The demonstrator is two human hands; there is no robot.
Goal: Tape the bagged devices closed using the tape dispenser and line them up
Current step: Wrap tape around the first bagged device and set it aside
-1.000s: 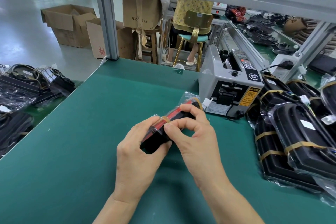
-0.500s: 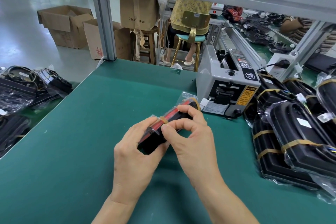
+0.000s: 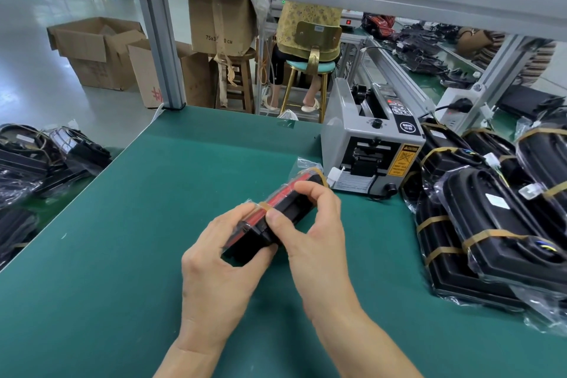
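A black and red device in a clear bag (image 3: 288,209) is held on edge above the green mat (image 3: 122,255), two tan tape bands across it. My left hand (image 3: 221,273) grips its near end from the left. My right hand (image 3: 310,233) grips it from the right, thumb pressing the nearer tape band, fingers curled over the top edge. The grey tape dispenser (image 3: 371,147) stands just behind the device, to the right. A row of taped bagged devices (image 3: 497,224) lies at the right edge.
Loose bagged parts and cables (image 3: 36,163) are piled at the left, beyond the mat's edge. An aluminium post (image 3: 162,49) rises at the mat's far left corner. Behind it are cardboard boxes (image 3: 98,52) and a person on a stool (image 3: 306,49).
Both hands hold the device as before; my right thumb has slid slightly along the nearer tape band. The view has shifted a little.
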